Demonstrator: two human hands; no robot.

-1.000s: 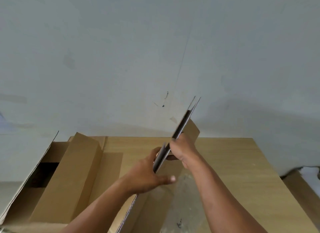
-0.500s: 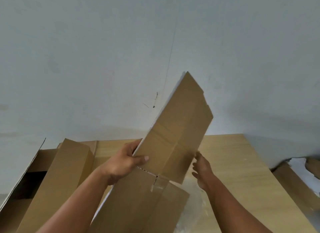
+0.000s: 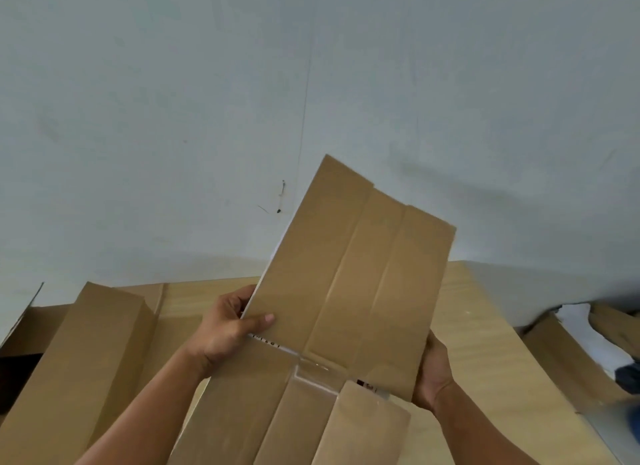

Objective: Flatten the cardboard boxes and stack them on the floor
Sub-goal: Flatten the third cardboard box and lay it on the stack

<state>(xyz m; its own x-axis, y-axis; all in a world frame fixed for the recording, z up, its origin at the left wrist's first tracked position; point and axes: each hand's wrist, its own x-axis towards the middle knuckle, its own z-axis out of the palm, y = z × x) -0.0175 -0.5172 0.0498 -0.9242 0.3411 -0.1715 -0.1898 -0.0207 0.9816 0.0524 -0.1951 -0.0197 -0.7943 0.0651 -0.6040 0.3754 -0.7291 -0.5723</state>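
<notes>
A flattened brown cardboard box (image 3: 346, 284) is held up above the wooden table (image 3: 478, 343), its broad face turned toward me and tilted to the right. My left hand (image 3: 228, 329) grips its left edge, thumb on the front face. My right hand (image 3: 433, 371) holds its right edge from behind, mostly hidden by the cardboard. Clear tape and a small label cross the box's lower fold, and its bottom flaps hang toward me.
An upright, unflattened cardboard box (image 3: 79, 367) with open flaps stands on the table's left side. More cardboard pieces (image 3: 568, 357) and something white lie on the floor at the right. A pale wall (image 3: 311, 84) rises right behind the table.
The box turned from edge-on to face-on and lies flatter. My left hand shifted to its left edge and my right hand moved to its right edge and took hold.
</notes>
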